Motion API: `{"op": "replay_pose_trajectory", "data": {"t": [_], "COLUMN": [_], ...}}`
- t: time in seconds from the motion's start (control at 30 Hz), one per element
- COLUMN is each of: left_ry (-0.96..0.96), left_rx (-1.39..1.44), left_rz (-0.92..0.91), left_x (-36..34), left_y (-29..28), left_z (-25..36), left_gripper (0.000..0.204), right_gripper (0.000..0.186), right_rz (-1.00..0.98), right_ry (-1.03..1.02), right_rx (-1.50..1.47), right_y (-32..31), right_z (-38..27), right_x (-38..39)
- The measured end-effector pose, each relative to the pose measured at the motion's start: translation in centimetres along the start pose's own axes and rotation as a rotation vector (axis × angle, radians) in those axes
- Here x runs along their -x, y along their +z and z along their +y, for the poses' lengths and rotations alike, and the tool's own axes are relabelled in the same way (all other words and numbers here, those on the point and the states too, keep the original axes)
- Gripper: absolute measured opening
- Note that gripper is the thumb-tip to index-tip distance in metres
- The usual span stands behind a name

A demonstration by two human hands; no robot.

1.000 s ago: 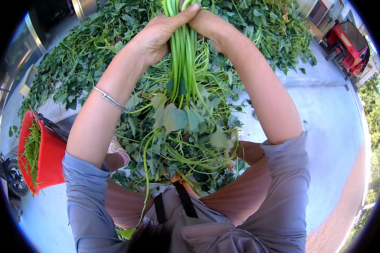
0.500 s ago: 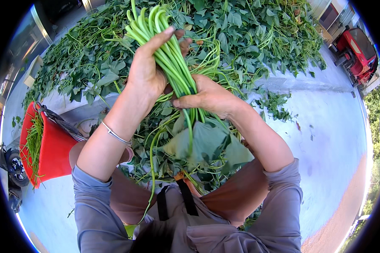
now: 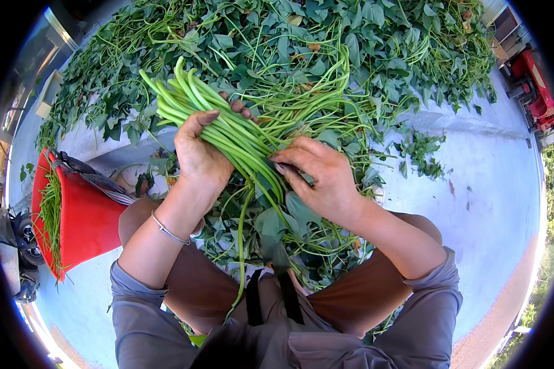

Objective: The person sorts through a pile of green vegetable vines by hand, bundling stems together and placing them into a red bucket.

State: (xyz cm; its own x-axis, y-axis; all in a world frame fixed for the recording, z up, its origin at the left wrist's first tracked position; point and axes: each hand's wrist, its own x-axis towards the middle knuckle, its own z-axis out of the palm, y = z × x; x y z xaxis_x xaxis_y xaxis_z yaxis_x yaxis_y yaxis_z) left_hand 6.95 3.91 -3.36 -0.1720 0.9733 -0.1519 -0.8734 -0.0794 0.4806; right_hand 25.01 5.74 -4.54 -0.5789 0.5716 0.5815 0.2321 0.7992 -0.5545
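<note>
A thick bundle of long green leaf stems (image 3: 224,132) lies slantwise across my left hand (image 3: 203,150). The fingers of that hand wrap round it, thumb on the near side and fingertips showing beyond. Curled stem ends point to the upper left. At the bundle's lower right edge, my right hand (image 3: 320,175) pinches at the stems with thumb and forefinger; what exactly sits between the fingertips is partly hidden. Broad green leaves (image 3: 300,212) hang below the right hand at the stems' lower end. One long loose stem (image 3: 242,246) trails down toward my lap.
A large heap of leafy vines (image 3: 289,37) spreads across the far side, with more vines between my legs. To the left stands a red container (image 3: 92,215) holding cut stems (image 3: 50,221). A pale concrete floor (image 3: 480,203) extends right, with a red vehicle (image 3: 538,92) at the far right.
The bundle has come lower and to the left and tilted flatter. My right hand has gone from gripping round its lower part to pinching at its edge.
</note>
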Motion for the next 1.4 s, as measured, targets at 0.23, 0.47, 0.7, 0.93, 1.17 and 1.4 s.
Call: {"op": "replay_pose_trajectory", "data": {"t": [0.23,0.47,0.7,0.93,1.17,1.4], "left_ry": [-0.027,0.045,0.006,0.059,0.102,0.098], "left_rx": [-0.011,-0.178,-0.359,-0.351,-0.384,-0.393], "left_rz": [-0.245,-0.224,-0.105,-0.015,0.014,0.026], "left_x": [0.6,1.4,1.5,1.2,1.5,1.7], "left_y": [0.0,-0.6,-0.9,-1.5,-1.2,-1.2], "left_z": [-0.5,-1.2,-1.1,-1.5,-1.9,-2.2], "left_gripper": [0.051,0.037,0.022,0.016,0.013,0.014], "right_gripper": [0.021,0.018,0.007,0.023,0.013,0.009], "right_rz": [-0.051,-0.318,-0.238,-0.053,-0.039,-0.26], "right_ry": [0.293,0.429,-0.14,-0.341,-0.011,0.446], "right_rx": [-0.173,-0.018,0.486,0.472,0.216,-0.153], "right_y": [1.2,0.2,-2.8,-0.6,0.9,1.4], "right_z": [-0.8,-2.8,-0.7,-0.7,-0.9,0.0], "right_x": [0.2,0.7,-0.7,0.2,0.2,0.3]}}
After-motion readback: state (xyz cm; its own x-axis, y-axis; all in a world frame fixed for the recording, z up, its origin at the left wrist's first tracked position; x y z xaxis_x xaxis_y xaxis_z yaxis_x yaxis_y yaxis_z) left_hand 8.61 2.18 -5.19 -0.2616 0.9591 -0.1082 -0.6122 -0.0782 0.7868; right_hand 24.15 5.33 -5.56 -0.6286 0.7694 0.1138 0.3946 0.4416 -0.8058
